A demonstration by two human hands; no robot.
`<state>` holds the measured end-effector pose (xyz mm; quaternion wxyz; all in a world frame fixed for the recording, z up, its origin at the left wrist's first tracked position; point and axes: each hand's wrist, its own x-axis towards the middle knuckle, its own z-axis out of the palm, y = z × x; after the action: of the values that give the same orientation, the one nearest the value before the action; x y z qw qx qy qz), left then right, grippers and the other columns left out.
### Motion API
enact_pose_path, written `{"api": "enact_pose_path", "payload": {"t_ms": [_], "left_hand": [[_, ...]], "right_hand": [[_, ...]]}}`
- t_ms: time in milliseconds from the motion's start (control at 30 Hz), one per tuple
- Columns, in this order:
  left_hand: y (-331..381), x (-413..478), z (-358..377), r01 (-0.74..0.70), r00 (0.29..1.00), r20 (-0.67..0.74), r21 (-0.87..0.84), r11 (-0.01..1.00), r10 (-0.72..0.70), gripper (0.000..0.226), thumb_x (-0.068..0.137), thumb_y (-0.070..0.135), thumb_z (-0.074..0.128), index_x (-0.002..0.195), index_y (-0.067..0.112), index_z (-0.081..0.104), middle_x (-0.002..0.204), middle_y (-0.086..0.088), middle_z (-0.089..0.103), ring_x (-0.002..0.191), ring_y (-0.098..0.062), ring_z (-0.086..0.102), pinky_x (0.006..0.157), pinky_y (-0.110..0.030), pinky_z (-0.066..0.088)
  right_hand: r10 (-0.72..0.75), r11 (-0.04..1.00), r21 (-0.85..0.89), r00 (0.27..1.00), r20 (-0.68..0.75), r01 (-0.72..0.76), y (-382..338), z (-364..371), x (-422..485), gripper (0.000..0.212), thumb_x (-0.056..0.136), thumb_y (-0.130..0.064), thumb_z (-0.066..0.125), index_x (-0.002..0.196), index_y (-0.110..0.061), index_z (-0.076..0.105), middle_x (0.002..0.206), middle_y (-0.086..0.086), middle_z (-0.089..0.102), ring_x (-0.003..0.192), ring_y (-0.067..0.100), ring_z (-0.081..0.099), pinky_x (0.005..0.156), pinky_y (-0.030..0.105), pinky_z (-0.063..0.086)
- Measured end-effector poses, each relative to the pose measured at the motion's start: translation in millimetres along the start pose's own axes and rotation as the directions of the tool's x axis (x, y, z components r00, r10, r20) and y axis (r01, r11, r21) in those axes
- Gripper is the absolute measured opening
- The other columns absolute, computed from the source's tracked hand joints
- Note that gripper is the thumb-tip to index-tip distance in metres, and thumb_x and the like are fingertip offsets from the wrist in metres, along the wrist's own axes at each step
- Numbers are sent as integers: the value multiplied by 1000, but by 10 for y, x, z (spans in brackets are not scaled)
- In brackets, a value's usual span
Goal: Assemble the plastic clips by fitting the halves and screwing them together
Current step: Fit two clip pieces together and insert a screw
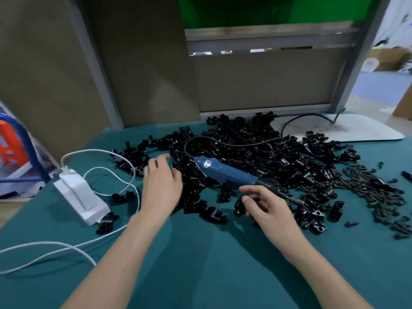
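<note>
Clip halves (256, 152) lie in a black heap across the middle of the green-covered worktop (200, 264), and both hands are at its near edge. The left hand (160, 181) hovers over the heap's left side, its grip spread and relaxed, holding nothing. The right hand (267, 208) sits low at a loose half (239, 208). Its thumb and forefinger are parted and the lower fingers curl under, so I cannot tell whether the grip has that piece.

This looks like the picking step, choosing two matching halves. It would go best by taking singles from the loose fringe rather than digging into the tangle, and by lining up the screw holes before reaching for the tool.

Just beyond the right hand the blue electric screwdriver (225, 172) lies on the heap, tip pointing right, untouched. Dark screws (367, 188) are piled further right. A white power adapter (80, 195) rests at the left.
</note>
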<state>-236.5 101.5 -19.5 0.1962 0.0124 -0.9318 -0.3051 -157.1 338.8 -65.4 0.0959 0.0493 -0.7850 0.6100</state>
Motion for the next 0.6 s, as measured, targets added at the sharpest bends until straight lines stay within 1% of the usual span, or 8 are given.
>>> {"api": "enact_pose_path", "payload": {"t_ms": [67,133,200,267,333,433,533,600], "left_hand": [[-91,295,-55,124,987,100,49,991,-128,53,102,11,42,153,3,27,156,-25,22,143,-43,23,117,-47,23],[-147,585,-90,251,949,162,136,958,-271,59,101,9,41,155,3,18,160,-28,7,148,-46,8,121,-49,14],[-198,810,-133,355,900,164,262,897,-404,61,100,11,44,155,5,17,161,-29,3,149,-48,4,122,-51,12],[-257,956,-158,394,850,201,370,842,-486,62,102,16,44,155,5,15,161,-31,3,149,-48,7,120,-51,17],[-318,1037,-148,348,819,269,469,812,-506,58,105,18,41,155,3,17,159,-33,8,148,-47,12,118,-51,22],[-339,1090,-106,318,838,227,537,782,-497,47,104,14,45,148,3,32,154,-33,17,142,-47,24,114,-52,31],[-371,1071,-70,287,886,196,483,828,-421,40,103,12,46,143,7,45,150,-31,27,138,-46,31,113,-48,34],[-410,1040,-69,285,915,159,392,875,-370,34,102,10,45,134,4,54,143,-30,42,131,-44,42,108,-47,39]], "right_hand": [[10,1000,-12,1000,9,-10,-15,2,-1,21,100,-35,65,107,-55,67,99,-20,70,86,11,67,77,24,55],[24,999,-28,1000,19,-23,-1,-2,-2,19,99,-39,65,109,-54,67,104,-22,70,88,11,66,78,28,56],[21,999,-34,1000,15,-21,19,-15,-4,18,98,-40,65,110,-53,67,105,-22,70,85,6,65,75,29,55],[17,999,-29,1000,9,-17,34,-31,5,17,98,-41,65,110,-53,67,104,-22,71,85,6,64,75,28,54],[22,999,-24,1000,11,-22,44,-35,18,16,97,-43,64,109,-54,67,102,-20,71,87,12,66,75,35,57],[24,1000,-16,1000,20,-23,54,-35,27,17,97,-43,64,108,-55,67,102,-18,72,93,16,67,82,34,57],[18,1000,-22,1000,22,-18,37,-33,28,16,97,-43,64,107,-56,67,102,-19,72,93,15,67,83,33,57],[20,1000,-22,1000,21,-19,11,-32,19,16,98,-43,64,106,-57,67,103,-22,71,93,8,67,83,27,56]]}}
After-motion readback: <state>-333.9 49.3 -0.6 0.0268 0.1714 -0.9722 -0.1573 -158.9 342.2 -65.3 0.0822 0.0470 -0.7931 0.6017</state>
